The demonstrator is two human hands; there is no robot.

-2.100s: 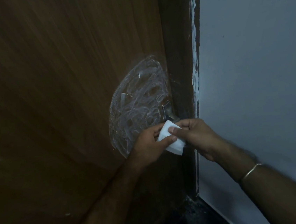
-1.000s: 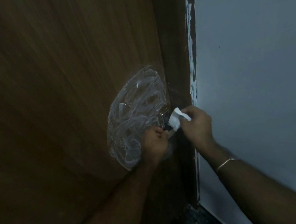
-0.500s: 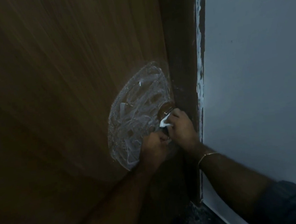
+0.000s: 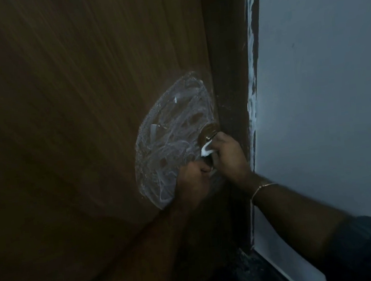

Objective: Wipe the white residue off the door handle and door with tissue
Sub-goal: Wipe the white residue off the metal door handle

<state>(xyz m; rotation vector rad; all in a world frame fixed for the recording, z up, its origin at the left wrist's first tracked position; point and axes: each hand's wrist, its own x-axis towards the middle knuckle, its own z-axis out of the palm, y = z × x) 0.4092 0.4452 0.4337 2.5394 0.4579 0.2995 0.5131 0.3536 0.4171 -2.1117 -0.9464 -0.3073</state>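
Tissue bunched in right hand, fingers curled round it, pressed against door handle at the door's latch edge. Little changed from half a second ago: same spot, same grip, only a small white fold showing. A second ago tissue was lifted off to the right of the handle; two seconds ago held flat between both hands below it. Left hand clenched just below and left of the handle, probably gripping its lower end, too dark to confirm. White residue swirled in a rough oval on wooden door, not visibly reduced versus earlier frames. Small bare brown patch beside the handle. Thin bracelet on right wrist. Pale wall at right, beyond the dark door frame.
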